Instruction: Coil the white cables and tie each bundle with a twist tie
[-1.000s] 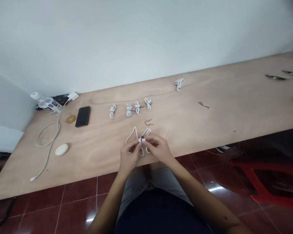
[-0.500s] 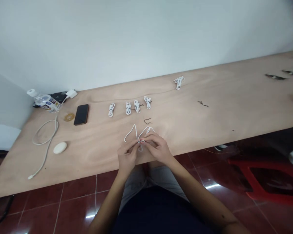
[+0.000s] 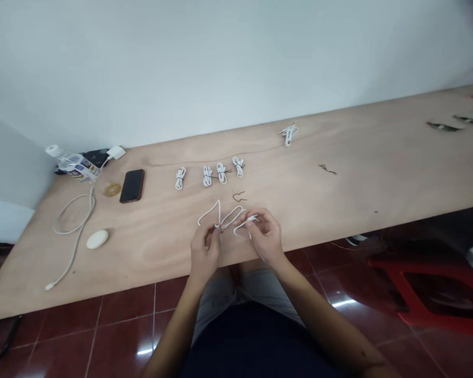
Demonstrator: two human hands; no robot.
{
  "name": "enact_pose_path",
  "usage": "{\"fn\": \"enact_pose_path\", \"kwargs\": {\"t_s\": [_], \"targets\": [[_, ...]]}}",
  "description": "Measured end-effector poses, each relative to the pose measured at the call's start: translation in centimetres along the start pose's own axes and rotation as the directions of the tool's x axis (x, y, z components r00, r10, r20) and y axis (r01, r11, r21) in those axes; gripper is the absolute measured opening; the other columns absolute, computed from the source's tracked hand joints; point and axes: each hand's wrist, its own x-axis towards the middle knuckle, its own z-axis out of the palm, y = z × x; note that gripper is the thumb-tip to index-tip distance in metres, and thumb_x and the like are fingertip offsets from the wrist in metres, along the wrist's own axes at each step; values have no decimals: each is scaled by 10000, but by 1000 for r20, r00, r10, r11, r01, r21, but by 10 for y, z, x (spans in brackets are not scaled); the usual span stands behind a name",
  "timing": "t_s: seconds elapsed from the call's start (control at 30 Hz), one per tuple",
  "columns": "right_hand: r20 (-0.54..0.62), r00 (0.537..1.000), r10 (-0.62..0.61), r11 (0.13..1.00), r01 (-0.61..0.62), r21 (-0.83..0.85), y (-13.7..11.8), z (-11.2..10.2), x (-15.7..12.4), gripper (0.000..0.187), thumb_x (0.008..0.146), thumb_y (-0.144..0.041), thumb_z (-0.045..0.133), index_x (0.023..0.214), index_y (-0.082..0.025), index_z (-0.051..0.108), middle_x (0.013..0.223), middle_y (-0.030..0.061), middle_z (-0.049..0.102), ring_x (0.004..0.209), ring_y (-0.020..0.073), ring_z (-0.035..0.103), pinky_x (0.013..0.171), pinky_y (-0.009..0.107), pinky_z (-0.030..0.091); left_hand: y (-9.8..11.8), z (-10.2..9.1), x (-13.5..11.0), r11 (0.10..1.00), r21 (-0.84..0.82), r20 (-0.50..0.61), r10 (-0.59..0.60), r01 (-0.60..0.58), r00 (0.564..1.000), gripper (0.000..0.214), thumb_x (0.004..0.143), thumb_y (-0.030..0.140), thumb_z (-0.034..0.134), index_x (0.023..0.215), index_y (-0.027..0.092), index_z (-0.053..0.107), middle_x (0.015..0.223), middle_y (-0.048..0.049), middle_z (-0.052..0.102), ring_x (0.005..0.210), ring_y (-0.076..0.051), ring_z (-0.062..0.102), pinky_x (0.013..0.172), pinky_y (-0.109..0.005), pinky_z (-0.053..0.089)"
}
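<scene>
A loose white cable (image 3: 220, 214) lies in loops on the wooden table (image 3: 339, 199) just in front of me. My left hand (image 3: 205, 251) pinches the cable near its middle, fingers closed. My right hand (image 3: 265, 235) pinches the cable's end with its plug, a short way to the right. A small black twist tie (image 3: 239, 197) lies just beyond the cable. Behind it, several bundled white cables (image 3: 220, 173) sit in a row, and one more bundle (image 3: 288, 133) lies farther back.
At the left are a black phone (image 3: 132, 185), a long white charging cable (image 3: 73, 226), a white oval object (image 3: 97, 239), a tape roll (image 3: 112, 189) and a water bottle (image 3: 73, 164). Another twist tie (image 3: 328, 169) lies right. A red stool (image 3: 429, 286) stands on the tiled floor.
My hands were together on the cable's plug ends; they have drawn apart, the right hand carrying one end to the right. The view shifted slightly.
</scene>
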Motion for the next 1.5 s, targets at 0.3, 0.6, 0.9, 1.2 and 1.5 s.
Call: {"fn": "enact_pose_path", "kwargs": {"t_s": [0.3, 0.6, 0.9, 1.2, 1.5], "targets": [[158, 985, -62, 761, 149, -631, -2, -40, 10, 106, 962, -345, 735, 1010, -251, 726, 1070, 85, 728, 1045, 286, 659, 977, 476, 537, 5, -20, 11, 979, 187, 119, 62, -84, 991, 209, 1108, 304, 489, 1191, 220, 661, 1090, -81, 701, 993, -224, 646, 897, -352, 493], [312, 950, 25, 344, 285, -895, -12, -19, 3, 233, 996, -443, 714, 1077, -225, 697, 1153, 124, 706, 1077, 329, 618, 994, 479, 482, -3, -6, 23, 855, 475, 324, 51, -210, 945, 285, 1098, 224, 458, 1282, 224, 675, 1220, -124, 683, 1032, -270, 679, 878, -375, 520], [233, 962, 139, 203, 203, -958, -12, -13, 17, 297, 1052, -204, 527, 1335, -176, 613, 1187, 165, 688, 1070, 308, 645, 893, 387, 510, -6, -9, 26, 788, 576, 365, -9, -218, 931, 250, 1069, 195, 500, 1157, 242, 730, 1137, -95, 693, 994, -263, 702, 832, -351, 526], [123, 992, -21, 515, 116, -849, 18, -5, 29, 382, 1105, -256, 370, 1395, -193, 611, 1287, 174, 640, 1168, 303, 650, 1027, 469, 552, -7, -4, 18, 849, 499, 288, 26, -173, 957, 237, 1000, 131, 547, 1077, 218, 753, 1082, -105, 743, 1018, -278, 709, 900, -379, 545], [104, 994, 27, 481, 79, -873, 31, 17, 38, 632, 972, -284, 623, 1572, -145, 481, 1371, 222, 556, 1221, 350, 618, 1082, 512, 530, 0, 11, 12, 884, 458, 191, 3, -91, 982, 216, 964, 138, 606, 1084, 212, 769, 1047, -96, 785, 945, -267, 722, 866, -375, 538]]}}
